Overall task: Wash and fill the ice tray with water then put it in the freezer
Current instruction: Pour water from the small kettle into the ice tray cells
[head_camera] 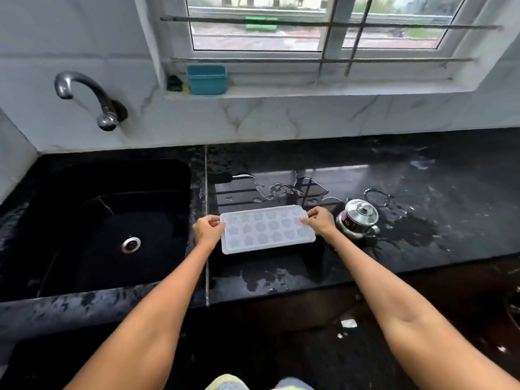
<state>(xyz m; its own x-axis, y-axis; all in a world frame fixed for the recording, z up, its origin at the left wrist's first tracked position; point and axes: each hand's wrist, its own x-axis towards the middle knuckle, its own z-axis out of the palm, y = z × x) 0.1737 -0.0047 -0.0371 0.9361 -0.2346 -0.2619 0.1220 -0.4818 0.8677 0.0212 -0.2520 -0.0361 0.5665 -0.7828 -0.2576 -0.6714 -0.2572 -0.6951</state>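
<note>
Holding the tray (267,228) by both short ends, level, cavities up, over the black counter (394,170) just right of the sink (112,226). Can't tell if it's resting on the counter or just above it.

Left hand (208,229): fingers curled around the tray's left edge, thumb on top of the rim. Right hand (319,220): pinching the right edge near the far corner, thumb on top, fingers under. Both grips closed on the rim, both forearms stretched out from the bottom of the view.

Tray is translucent white, three rows of shaped cavities (stars, hearts or similar). Can't tell whether there's water in the cavities.

Counter is wet: puddle (284,190) just behind the tray, more splashes near the front edge and off to the right. Small steel pot (358,219) with lid sits just right of the right hand, near but not touching. Wet ring mark (377,197) on the counter behind the pot.

Sink is black, with a metal drain (131,244) in the basin. Tap (90,99) is wall-mounted above the sink's far left; no stream visible from the spout.

Teal tub (206,79) on the window sill (309,90), a dark object (174,83) just left of it. Window (309,23) has horizontal bars across it.
</note>
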